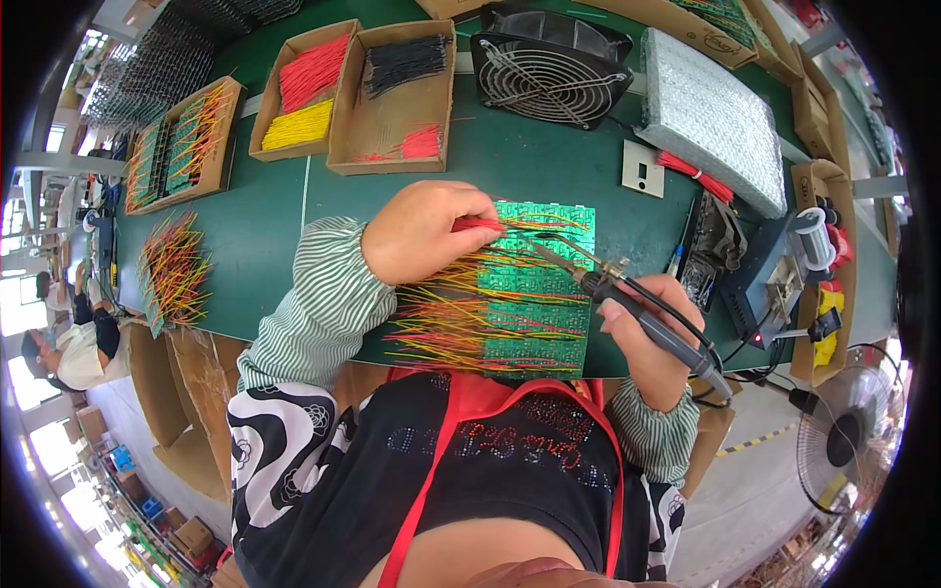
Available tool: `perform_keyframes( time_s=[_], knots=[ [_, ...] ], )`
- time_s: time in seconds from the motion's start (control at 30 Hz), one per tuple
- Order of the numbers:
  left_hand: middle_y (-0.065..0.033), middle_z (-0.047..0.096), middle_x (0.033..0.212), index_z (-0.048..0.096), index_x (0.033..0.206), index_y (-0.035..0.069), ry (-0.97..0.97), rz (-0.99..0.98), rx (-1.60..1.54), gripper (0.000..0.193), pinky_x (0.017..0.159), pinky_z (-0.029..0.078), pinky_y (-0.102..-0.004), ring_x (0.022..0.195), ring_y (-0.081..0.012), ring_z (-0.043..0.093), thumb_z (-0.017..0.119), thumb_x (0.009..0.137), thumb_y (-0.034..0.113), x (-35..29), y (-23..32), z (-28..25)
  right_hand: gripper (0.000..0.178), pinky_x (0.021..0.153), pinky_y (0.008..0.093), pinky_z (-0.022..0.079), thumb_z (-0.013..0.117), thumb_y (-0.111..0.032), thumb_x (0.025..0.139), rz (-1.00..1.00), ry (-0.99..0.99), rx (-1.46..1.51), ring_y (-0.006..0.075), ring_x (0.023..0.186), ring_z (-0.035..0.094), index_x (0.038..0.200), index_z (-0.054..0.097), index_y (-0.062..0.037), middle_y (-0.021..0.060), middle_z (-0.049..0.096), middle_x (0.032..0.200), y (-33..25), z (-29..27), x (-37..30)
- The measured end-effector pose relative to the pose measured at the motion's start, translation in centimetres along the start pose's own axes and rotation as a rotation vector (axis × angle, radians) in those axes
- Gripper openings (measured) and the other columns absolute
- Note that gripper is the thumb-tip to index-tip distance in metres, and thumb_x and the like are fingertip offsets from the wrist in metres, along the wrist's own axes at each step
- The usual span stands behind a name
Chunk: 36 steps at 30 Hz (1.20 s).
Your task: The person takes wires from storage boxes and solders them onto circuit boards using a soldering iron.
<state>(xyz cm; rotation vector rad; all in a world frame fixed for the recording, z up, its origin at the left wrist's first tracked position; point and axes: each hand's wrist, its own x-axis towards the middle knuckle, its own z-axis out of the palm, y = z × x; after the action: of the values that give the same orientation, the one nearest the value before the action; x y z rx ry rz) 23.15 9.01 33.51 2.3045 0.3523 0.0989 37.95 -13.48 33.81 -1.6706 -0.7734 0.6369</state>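
Observation:
A green circuit board panel (pixel 570 223) lies on the table in front of me, with rows of red, yellow and black wires (pixel 441 304) reaching out over its left side. My left hand (pixel 420 231) is closed in a pinch on red wires (pixel 477 224) at the panel's upper left. Wrapped in my right hand (pixel 655 338) is a soldering iron (pixel 642 316) with a thin feed tube clamped along it. Its tip points left, over the upper rows of the panel and close to the pinched wires. Whether the tip touches the board I cannot tell.
At the back left, cardboard trays (pixel 341 147) hold red, yellow and black wires. Wired boards (pixel 174 265) lie at the left. A black fan (pixel 554 73) and a bubble-wrapped package (pixel 711 118) stand behind the panel. A blue soldering station (pixel 760 279) with a solder spool sits right.

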Motion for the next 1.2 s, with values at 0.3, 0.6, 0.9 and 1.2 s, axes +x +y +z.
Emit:
perform_keyframes(
  time_s=[0.3, 0.6, 0.9, 1.2],
  knots=[
    [-0.0114, 0.06, 0.079, 0.061, 0.082, 0.003, 0.035, 0.043, 0.155, 0.015, 0.064, 0.045, -0.0388, 0.074, -0.0303, 0.058, 0.059, 0.082, 0.018, 0.1, -0.9, 1.2, 0.017, 0.055, 0.0191, 0.045, 0.071, -0.004, 0.073, 0.052, 0.0, 0.062, 0.0043, 0.062, 0.056, 0.084, 0.059, 0.001, 0.0028, 0.062, 0.069, -0.2, 0.5, 0.2],
    [-0.0114, 0.059, 0.079, 0.06, 0.082, 0.002, 0.002, 0.0, 0.089, 0.015, 0.062, 0.044, -0.0371, 0.071, -0.0287, 0.057, 0.061, 0.082, 0.018, 0.1, -1.2, 1.0, 0.017, 0.057, 0.0193, 0.046, 0.071, -0.006, 0.074, 0.066, -0.041, 0.072, 0.005, 0.063, 0.057, 0.085, 0.059, 0.0009, 0.0039, 0.063, 0.071, 0.6, 1.4, 0.8],
    [-0.0143, 0.061, 0.083, 0.062, 0.082, 0.003, -0.025, -0.07, 0.072, 0.018, 0.068, 0.046, -0.0414, 0.079, -0.0334, 0.058, 0.059, 0.081, 0.021, 0.3, -1.0, 0.8, 0.016, 0.055, 0.0196, 0.046, 0.071, -0.006, 0.074, 0.107, -0.051, 0.085, 0.0048, 0.062, 0.057, 0.082, 0.059, 0.0012, 0.0038, 0.063, 0.071, 0.3, 1.9, 1.2],
    [-0.0152, 0.061, 0.082, 0.062, 0.081, 0.003, -0.042, -0.047, 0.074, 0.019, 0.068, 0.046, -0.0421, 0.078, -0.0338, 0.058, 0.059, 0.08, 0.021, 0.6, -1.2, 0.6, 0.016, 0.056, 0.0196, 0.046, 0.07, -0.004, 0.074, 0.054, -0.003, 0.073, 0.0052, 0.063, 0.056, 0.085, 0.06, 0.0016, 0.0041, 0.063, 0.071, -0.1, 0.7, 0.7]
  ],
)
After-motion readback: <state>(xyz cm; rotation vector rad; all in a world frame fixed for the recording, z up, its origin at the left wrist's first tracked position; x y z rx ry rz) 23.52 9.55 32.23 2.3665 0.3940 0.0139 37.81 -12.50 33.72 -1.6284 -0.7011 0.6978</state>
